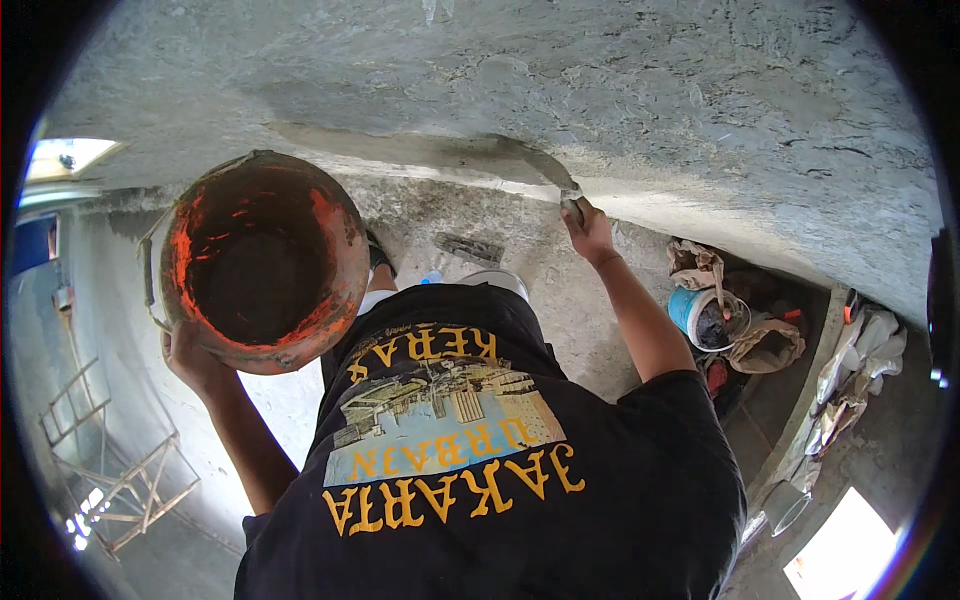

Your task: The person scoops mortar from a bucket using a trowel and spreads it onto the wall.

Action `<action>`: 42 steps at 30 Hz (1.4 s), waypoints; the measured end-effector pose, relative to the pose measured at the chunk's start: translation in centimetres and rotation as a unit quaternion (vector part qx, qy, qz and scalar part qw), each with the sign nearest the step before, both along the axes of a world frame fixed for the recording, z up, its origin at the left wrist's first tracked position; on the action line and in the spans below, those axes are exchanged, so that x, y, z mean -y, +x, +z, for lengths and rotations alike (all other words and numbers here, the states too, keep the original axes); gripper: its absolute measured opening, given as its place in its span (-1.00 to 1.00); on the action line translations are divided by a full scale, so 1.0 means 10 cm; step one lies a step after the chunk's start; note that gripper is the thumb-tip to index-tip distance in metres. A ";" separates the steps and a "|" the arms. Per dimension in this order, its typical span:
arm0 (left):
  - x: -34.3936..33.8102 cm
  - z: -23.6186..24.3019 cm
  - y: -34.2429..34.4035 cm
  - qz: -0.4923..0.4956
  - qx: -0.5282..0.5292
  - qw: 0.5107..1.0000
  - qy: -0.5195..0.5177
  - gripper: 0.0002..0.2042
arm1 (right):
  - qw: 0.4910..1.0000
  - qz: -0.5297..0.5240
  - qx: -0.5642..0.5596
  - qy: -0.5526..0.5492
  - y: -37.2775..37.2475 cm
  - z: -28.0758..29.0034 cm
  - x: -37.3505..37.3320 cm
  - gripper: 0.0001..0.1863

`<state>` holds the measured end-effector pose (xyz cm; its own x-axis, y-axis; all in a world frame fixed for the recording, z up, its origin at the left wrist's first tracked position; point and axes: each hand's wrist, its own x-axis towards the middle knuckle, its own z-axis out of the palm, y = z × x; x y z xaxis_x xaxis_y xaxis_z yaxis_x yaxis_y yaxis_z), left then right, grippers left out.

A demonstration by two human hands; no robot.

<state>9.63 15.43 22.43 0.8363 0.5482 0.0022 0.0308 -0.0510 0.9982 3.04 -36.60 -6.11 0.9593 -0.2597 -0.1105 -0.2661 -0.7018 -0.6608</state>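
My left hand grips the lower left edge of a round, plaster-stained orange bucket, held tilted so its dark inside shows; its wire handle hangs at the left side. My right hand is closed on the handle of a trowel, at the right end of a smoother, darker band of plaster low on the rough grey wall. The trowel's blade is hard to make out against the plaster.
A flat tool lies on the stained floor below the wall. At right are paper sacks, a blue-and-white pail and a ledge with plastic sheets. A metal scaffold frame stands at left.
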 end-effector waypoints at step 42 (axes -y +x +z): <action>0.23 -0.12 0.25 -0.062 0.047 0.997 0.006 -0.89 | 0.983 0.087 0.085 0.135 -0.06 2.39 -1.01 -0.73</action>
<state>12.09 13.17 21.20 0.8932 0.4408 0.0893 -0.0692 -0.0615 0.9957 2.42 -26.53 17.79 0.9973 -0.0731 0.0119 -0.0279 -0.5197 -0.8539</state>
